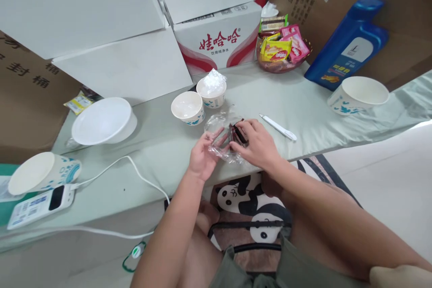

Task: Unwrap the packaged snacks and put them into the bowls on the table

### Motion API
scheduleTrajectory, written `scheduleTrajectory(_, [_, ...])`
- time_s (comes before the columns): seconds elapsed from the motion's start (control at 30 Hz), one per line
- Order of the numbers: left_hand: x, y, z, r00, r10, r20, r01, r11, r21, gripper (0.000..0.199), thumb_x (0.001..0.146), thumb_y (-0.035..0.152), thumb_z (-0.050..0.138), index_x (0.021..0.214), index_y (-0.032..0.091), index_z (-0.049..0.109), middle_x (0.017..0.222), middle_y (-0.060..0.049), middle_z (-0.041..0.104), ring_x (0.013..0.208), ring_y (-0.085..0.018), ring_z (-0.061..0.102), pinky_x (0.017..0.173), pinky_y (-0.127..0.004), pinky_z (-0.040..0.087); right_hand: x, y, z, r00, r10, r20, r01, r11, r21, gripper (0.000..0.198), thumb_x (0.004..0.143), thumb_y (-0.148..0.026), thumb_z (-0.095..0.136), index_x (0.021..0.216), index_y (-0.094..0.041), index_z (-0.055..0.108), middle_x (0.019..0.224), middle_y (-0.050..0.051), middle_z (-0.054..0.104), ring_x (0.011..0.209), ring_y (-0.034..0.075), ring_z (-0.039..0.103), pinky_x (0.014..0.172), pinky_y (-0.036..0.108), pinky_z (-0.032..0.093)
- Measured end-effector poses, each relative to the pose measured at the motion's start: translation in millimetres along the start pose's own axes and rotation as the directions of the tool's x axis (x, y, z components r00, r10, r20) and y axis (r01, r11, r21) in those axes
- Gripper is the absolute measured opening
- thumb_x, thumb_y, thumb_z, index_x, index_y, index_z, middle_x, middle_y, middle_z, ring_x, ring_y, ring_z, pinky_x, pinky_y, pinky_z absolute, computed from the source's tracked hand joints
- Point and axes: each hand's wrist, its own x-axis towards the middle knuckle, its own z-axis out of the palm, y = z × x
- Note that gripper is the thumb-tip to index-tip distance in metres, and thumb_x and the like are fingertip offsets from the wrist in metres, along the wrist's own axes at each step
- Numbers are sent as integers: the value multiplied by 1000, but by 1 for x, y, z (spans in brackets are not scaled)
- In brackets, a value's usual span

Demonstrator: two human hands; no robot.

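Note:
Near the front edge of the table, my left hand (204,156) holds the left side of a crinkled clear plastic bag (232,157), its fingers partly under or behind the film. My right hand (259,145) is closed at the bag's right side, around several small dark brown or black pieces (239,134) whose kind I cannot make out. Just behind the bag stand two paper cups with blue prints: one cup (189,119) on the left, and another cup (213,100) with crumpled clear plastic (214,80) in it. A white capped pen or cutter (277,127) lies to the right.
A snack bowl (276,66), a blue bottle (347,49) and a paper bowl (346,104) stand at the right. To the left are a white bowl (126,121), a tipped paper bowl (64,173), a power bank (40,207) and its white cable (130,158). Boxes (219,40) line the back.

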Motion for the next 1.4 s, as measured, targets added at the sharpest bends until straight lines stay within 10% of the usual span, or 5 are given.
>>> scheduleTrajectory(0.17, [1,1,-1,1000,9,16,-8,997,-71,13,66,21,58,73,22,48,117,-7,76,122,-31,68,94,-48,58,5,4,4,969,174,174,-188,980,66,69,76,-43,72,138,-20,52,136,17,55,125,35,56,97,49,52])
scheduleTrajectory(0.53, [9,4,-30,950,81,-302,1,965,263,34,75,48,64,92,26,44,102,-2,68,93,-20,73,74,-35,60,12,1,-1,940,301,161,-279,949,-144,34,91,-40,52,120,-23,59,123,15,63,92,30,66,72,42,51])
scheduleTrajectory(0.73, [3,-2,-22,965,-10,-261,105,930,352,33,60,27,80,78,20,54,107,-8,73,91,-19,70,67,-26,54,19,-13,13,915,331,231,-264,924,-278,77,80,-49,69,147,-22,44,128,21,56,107,39,64,77,44,53])
scheduleTrajectory(1.03, [-10,17,-32,990,-136,31,138,988,-69,6,61,19,63,66,19,59,114,-12,76,111,-32,70,92,-45,57,7,-8,13,887,275,371,-359,916,179,101,69,-28,66,157,-17,18,99,6,66,82,25,67,79,39,54])
scheduleTrajectory(1.4, [-11,33,-51,990,-91,-109,33,894,-447,7,59,16,55,65,16,58,108,-15,75,100,-36,71,94,-65,55,2,-21,44,902,330,279,-432,714,551,89,66,-33,73,147,-23,37,105,4,66,88,21,66,87,39,54])
